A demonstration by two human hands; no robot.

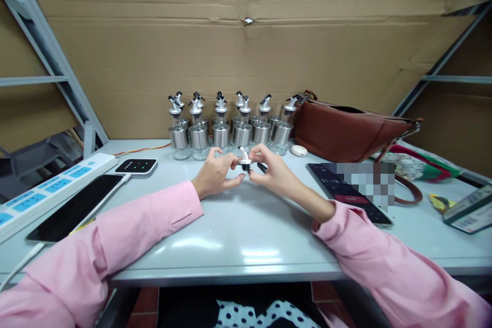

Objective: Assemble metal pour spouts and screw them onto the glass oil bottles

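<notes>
In the middle of the desk, a silver bottle pourer spout (245,162) with a black ribbed stopper is held upright between my two hands. My left hand (218,173) has its thumb and index finger closed at the spout's left side. From the right, my right hand (273,170) pinches it with thumb and fingers. A small black piece (262,167) shows beside the right fingers; whether it is held or lies on the desk is unclear. Beyond the hands stand several glass bottles (242,136) with metal bands, many topped by similar spouts.
A brown handbag (346,130) sits at the back right, near a white round case (299,150). One phone (349,192) lies right of my hands. On the left are another phone (77,207), a small black-faced device (136,167) and a power strip (54,184). Cardboard (246,61) closes off the back.
</notes>
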